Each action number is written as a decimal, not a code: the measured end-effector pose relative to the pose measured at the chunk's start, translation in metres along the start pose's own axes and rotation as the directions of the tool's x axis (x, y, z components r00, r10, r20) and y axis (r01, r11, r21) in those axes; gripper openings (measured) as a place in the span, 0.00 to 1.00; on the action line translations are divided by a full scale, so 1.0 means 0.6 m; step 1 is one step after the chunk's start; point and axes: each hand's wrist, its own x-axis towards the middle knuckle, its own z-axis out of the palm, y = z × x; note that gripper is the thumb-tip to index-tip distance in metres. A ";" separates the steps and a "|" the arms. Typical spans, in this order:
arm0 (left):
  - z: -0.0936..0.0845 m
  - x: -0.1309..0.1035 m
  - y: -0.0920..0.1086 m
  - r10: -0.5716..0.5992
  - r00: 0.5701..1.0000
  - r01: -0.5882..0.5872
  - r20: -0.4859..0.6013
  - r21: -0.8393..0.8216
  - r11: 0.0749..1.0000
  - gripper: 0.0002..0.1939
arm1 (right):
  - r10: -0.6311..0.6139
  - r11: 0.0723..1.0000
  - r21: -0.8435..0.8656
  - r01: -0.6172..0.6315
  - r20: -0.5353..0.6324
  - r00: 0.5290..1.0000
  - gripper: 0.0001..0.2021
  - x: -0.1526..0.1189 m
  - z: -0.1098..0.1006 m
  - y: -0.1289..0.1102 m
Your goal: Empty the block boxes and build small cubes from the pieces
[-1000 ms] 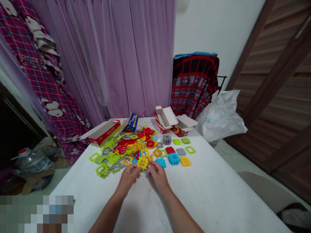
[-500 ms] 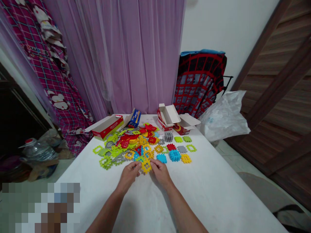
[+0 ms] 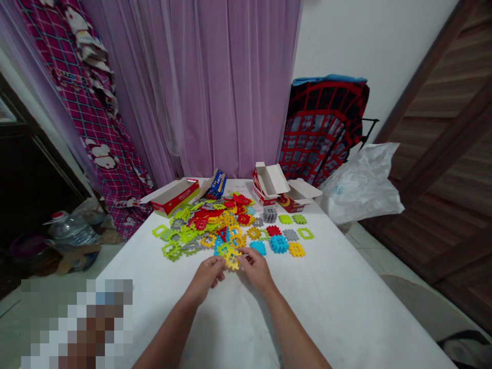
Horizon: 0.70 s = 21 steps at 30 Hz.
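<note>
A yellow window-patterned interlocking tile is held up between my two hands, above the near edge of a heap of plastic tiles. My left hand pinches its left side with thumb and forefinger. On the right side, the fingertips of my right hand close on the same tile. Just behind it lie a lime-green tile and other pieces; I cannot tell whether the green one is joined to it. The mixed heap holds green, red, yellow, grey and blue pieces.
Right of the heap stand a blue cube and a grey cube, among loose tiles such as a yellow one. Open cartons and a blue box line the table's back. A plastic bag hangs at the right edge.
The view has shifted slightly. The yellow tile has tilted a little between my fingers, and my right hand's fingers have moved along its upper right side. Both hands keep their hold.
</note>
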 end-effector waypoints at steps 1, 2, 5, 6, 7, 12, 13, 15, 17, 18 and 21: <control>-0.002 0.001 0.000 -0.004 1.000 0.004 -0.002 -0.012 1.000 0.22 | -0.013 1.000 -0.015 0.014 0.024 1.000 0.16 -0.002 -0.001 -0.002; -0.004 0.001 0.000 -0.009 1.000 0.009 -0.002 -0.023 1.000 0.22 | -0.018 0.999 -0.027 0.019 0.050 0.999 0.17 -0.003 -0.002 -0.005; -0.008 0.001 0.002 -0.020 1.000 0.021 0.009 -0.044 0.999 0.22 | -0.011 0.999 -0.051 0.017 0.120 0.993 0.18 -0.006 -0.008 -0.010; -0.008 0.001 0.002 -0.022 1.000 0.023 0.014 -0.048 0.999 0.22 | -0.006 0.998 -0.058 0.015 0.147 0.989 0.17 -0.007 -0.011 -0.011; -0.008 0.002 0.002 -0.024 1.000 0.025 0.018 -0.050 0.998 0.22 | 0.001 0.998 -0.065 0.011 0.179 0.984 0.16 -0.007 -0.014 -0.013; -0.004 0.003 0.002 -0.043 0.998 0.043 0.054 -0.015 0.999 0.25 | -0.008 0.989 -0.140 0.050 0.284 0.959 0.16 -0.009 -0.033 -0.028; -0.003 0.003 0.002 -0.046 0.997 0.046 0.061 -0.005 0.999 0.26 | -0.039 0.982 -0.165 0.090 0.294 0.955 0.19 -0.009 -0.036 -0.032; -0.002 0.003 0.001 -0.050 0.996 0.049 0.068 0.012 0.999 0.27 | -0.104 0.959 -0.218 0.183 0.328 0.939 0.25 -0.012 -0.039 -0.041; 0.001 0.001 0.002 -0.049 0.996 0.047 0.072 0.027 0.999 0.27 | -0.139 0.928 -0.274 0.252 0.373 0.917 0.30 -0.016 -0.040 -0.051; 0.002 0.000 0.002 -0.046 0.996 0.044 0.074 0.033 0.999 0.28 | -0.141 0.912 -0.305 0.274 0.393 0.909 0.31 -0.018 -0.040 -0.056; 0.006 -0.001 0.005 -0.032 0.996 0.029 0.085 0.045 0.999 0.28 | -0.088 0.862 -0.417 0.288 0.437 0.895 0.27 -0.026 -0.039 -0.074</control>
